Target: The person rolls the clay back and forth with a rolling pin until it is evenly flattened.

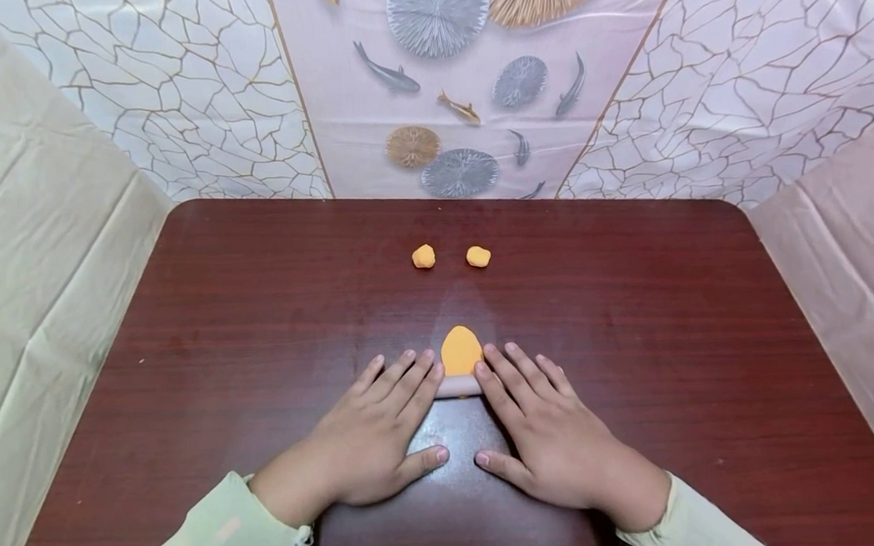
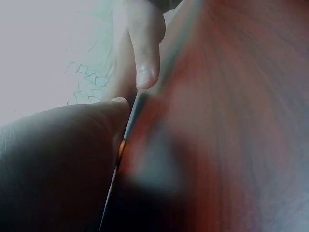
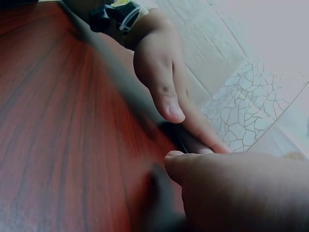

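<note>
L hand [image 1: 375, 435] & R hand [image 1: 552, 429] on pale rod [image 1: 459, 386], fingers straight, slightly spread. Flat orange pc [image 1: 460, 351] partly under rod; 2 orange lumps [image 1: 424, 257] farther back on table [image 1: 634, 294].

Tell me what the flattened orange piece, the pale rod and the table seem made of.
Flattened orange piece: probably modelling clay or dough, matte, from its smooth, even colour. Pale rod: perhaps plastic, smooth, evenly coloured; too little shows to be sure. Table: wood or laminate, somewhat glossy, from its reddish-brown grain and bright reflection.
</note>
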`<state>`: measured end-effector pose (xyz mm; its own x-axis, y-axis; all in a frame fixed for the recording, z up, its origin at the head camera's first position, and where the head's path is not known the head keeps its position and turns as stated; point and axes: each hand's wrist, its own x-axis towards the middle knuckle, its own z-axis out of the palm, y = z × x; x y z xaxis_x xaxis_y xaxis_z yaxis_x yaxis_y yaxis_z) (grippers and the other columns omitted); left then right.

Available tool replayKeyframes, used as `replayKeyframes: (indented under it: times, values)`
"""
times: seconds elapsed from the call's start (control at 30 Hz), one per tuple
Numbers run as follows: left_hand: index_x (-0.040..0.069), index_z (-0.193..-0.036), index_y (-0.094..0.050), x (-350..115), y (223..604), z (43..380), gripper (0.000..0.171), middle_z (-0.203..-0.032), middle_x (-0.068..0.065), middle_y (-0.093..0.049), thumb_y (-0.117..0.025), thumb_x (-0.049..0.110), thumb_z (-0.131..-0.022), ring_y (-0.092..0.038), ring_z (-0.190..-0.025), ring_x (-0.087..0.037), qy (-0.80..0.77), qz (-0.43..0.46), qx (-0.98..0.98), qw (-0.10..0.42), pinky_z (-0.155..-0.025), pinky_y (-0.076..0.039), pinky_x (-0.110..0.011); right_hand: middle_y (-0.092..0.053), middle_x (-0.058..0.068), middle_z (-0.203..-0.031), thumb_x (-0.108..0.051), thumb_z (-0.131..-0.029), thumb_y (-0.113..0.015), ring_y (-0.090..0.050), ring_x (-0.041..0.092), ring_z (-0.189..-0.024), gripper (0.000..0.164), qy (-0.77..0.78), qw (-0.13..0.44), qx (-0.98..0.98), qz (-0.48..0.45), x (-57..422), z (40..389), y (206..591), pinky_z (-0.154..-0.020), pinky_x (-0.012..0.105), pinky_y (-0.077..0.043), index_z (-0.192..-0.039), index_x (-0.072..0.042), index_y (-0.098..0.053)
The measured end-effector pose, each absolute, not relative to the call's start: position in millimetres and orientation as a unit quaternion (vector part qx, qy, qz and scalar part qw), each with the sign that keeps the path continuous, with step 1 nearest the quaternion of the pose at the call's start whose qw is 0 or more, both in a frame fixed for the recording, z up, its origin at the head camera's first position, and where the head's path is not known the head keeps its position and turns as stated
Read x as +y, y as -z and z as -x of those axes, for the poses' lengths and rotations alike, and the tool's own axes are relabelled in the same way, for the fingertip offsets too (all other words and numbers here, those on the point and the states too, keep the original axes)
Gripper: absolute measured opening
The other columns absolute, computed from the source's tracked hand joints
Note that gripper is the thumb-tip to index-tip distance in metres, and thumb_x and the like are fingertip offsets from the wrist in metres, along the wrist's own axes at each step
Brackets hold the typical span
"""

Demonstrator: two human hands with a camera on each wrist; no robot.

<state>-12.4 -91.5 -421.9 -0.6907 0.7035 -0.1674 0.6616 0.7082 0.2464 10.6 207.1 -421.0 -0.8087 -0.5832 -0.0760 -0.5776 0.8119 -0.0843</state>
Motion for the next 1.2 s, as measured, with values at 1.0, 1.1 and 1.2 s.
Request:
replayKeyframes:
  times: [1.0,1.1,1.2]
  values:
    - [0.015,-0.182,0.0,-90.9,429.5,-9.3,0.097,-0.192,-0.008,0.003,-0.031,0.076,-0.114,0.0,-0.179,-0.034,-0.043,-0.384,0.917,0.097,-0.139,-0.009,-0.073,-0.006,0.008,-0.192,-0.076,-0.109,-0.05,-0.009,0.036,-0.178,0.101,0.023,0.049,0.954,0.296,207.4,-32.3,424.0,-0.136,0.07,-0.022,-0.182,-0.016,-0.015]
    - [0.015,-0.182,-0.001,-90.3,430.3,-10.2,0.097,-0.192,-0.008,0.003,-0.032,0.076,-0.114,-0.001,-0.179,-0.035,-0.043,-0.382,0.918,0.093,-0.138,-0.009,-0.073,-0.006,0.008,-0.192,-0.076,-0.109,-0.049,-0.009,0.036,-0.178,0.1,0.025,0.049,0.954,0.295,207.4,-32.7,424.2,-0.136,0.07,-0.022,-0.182,-0.016,-0.015]
    - [0.015,-0.182,-0.002,-89.6,430.9,-10.6,0.097,-0.192,-0.007,0.001,-0.032,0.076,-0.114,-0.002,-0.179,-0.035,-0.048,-0.377,0.92,0.092,-0.138,-0.009,-0.073,-0.006,0.009,-0.192,-0.077,-0.109,-0.049,-0.009,0.037,-0.178,0.1,0.027,0.046,0.954,0.296,207.4,-32.0,424.2,-0.136,0.07,-0.022,-0.182,-0.016,-0.016]
